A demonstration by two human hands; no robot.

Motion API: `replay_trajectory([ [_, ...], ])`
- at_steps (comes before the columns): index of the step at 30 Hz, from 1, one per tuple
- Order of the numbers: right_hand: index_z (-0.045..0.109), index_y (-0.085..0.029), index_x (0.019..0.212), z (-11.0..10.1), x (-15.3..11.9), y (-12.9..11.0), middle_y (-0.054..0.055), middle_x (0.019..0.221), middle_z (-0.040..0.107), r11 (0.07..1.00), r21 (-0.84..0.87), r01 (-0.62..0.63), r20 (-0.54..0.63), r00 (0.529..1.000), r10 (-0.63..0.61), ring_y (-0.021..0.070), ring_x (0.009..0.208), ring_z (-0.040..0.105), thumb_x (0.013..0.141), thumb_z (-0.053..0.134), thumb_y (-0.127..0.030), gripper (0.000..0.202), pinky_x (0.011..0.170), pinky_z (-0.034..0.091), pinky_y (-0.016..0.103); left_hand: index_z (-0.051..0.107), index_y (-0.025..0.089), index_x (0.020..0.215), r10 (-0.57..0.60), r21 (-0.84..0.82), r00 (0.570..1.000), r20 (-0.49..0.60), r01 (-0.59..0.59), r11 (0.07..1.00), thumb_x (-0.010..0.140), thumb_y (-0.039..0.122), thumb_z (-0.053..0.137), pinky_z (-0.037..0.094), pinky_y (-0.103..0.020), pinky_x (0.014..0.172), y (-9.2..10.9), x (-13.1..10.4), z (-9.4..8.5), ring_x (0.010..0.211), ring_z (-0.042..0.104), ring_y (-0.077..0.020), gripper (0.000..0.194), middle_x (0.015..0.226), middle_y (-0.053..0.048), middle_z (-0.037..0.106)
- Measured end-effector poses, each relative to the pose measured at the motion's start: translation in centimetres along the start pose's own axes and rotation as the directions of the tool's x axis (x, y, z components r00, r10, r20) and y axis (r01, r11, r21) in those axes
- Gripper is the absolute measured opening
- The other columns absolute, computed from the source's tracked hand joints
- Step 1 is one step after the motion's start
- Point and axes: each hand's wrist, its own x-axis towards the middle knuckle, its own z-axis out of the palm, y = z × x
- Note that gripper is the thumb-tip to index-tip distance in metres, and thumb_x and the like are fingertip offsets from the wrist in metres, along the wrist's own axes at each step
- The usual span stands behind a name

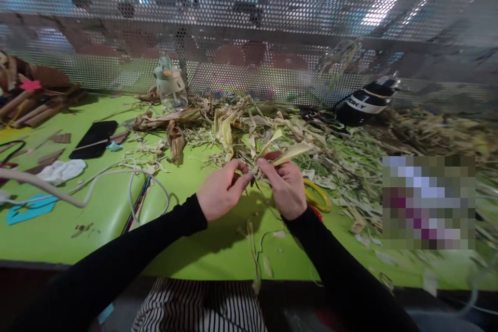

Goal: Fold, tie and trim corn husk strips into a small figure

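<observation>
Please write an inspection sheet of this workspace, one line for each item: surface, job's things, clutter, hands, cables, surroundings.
Surface: green table, littered with husk scraps.
Job's things: pale husk strips pinched between both hands; heap of dried corn husks behind them.
Clutter: black phone, white cloth, clear water bottle, yellow scissors, black bag, turquoise paper shape.
Hands: left hand and right hand, both closed on the strips, black sleeves.
Cables: white cable looping across the table's left side.
Surroundings: perforated metal screen behind the table; blurred patch at right.
</observation>
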Motion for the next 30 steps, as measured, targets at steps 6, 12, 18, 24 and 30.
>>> replay_trajectory([
  [6, 0.058, -0.019, 0.082, -0.1, 0.1, 0.4, -0.001, 0.070, 0.056, 0.998, 0.025, 0.059, -0.011, 0.998, -0.059, 0.0116, 0.060, 0.050, 0.079, 0.060, -0.037, 0.019, 0.057, 0.044, 0.024, 0.055, 0.015, 0.088, -0.027, -0.165, 0.994, 0.106, 0.044, 0.985, 0.087, 0.041, 0.043, 0.031, -0.021, 0.053, -1.0, 0.5, 0.3, 0.054, 0.035, -0.0082, 0.028, 0.061, 0.004, 0.043],
  [12, 0.059, -0.019, 0.080, -0.4, 0.3, 0.8, 0.002, 0.075, 0.059, 0.969, -0.183, 0.165, 0.128, 0.981, -0.143, 0.0113, 0.056, 0.050, 0.082, 0.056, -0.036, 0.018, 0.052, 0.041, 0.024, 0.057, 0.016, 0.089, -0.024, -0.040, 0.972, 0.234, 0.034, 0.999, 0.088, 0.033, 0.038, 0.041, -0.026, 0.073, -1.6, 0.9, -0.6, 0.076, 0.054, -0.0145, 0.025, 0.081, -0.003, 0.062],
  [18, 0.061, -0.019, 0.084, -0.3, 0.0, 0.5, 0.000, 0.069, 0.056, 0.947, -0.239, 0.217, 0.274, 0.950, -0.148, 0.0129, 0.062, 0.052, 0.088, 0.048, -0.042, 0.027, 0.058, 0.042, 0.024, 0.054, 0.016, 0.084, -0.040, 0.046, 0.974, 0.223, 0.030, 0.998, 0.088, 0.030, 0.037, 0.040, -0.028, 0.069, -0.8, 0.8, -0.9, 0.071, 0.052, -0.0149, 0.023, 0.079, -0.004, 0.059],
  [24, 0.067, -0.018, 0.092, -0.9, 0.7, -0.1, -0.002, 0.056, 0.045, 0.971, -0.210, 0.116, 0.272, 0.961, -0.056, 0.0113, 0.052, 0.044, 0.092, 0.029, -0.054, 0.053, 0.050, 0.038, 0.023, 0.052, 0.017, 0.076, -0.030, 0.070, 0.984, 0.176, 0.018, 0.997, 0.089, 0.035, 0.036, 0.031, -0.025, 0.056, -0.7, 0.6, -0.2, 0.058, 0.041, -0.0125, 0.027, 0.060, 0.002, 0.044],
  [30, 0.070, -0.017, 0.084, -0.9, 0.9, 0.5, 0.002, 0.068, 0.062, 0.960, -0.248, 0.129, 0.449, 0.893, -0.004, 0.0138, 0.061, 0.053, 0.079, 0.059, -0.046, 0.030, 0.056, 0.042, 0.026, 0.054, 0.018, 0.079, 0.078, 0.356, 0.989, 0.123, -0.117, 0.927, 0.090, 0.037, 0.033, 0.031, -0.028, 0.056, -1.4, 0.4, -0.5, 0.050, 0.035, -0.0127, 0.031, 0.060, -0.002, 0.048],
])
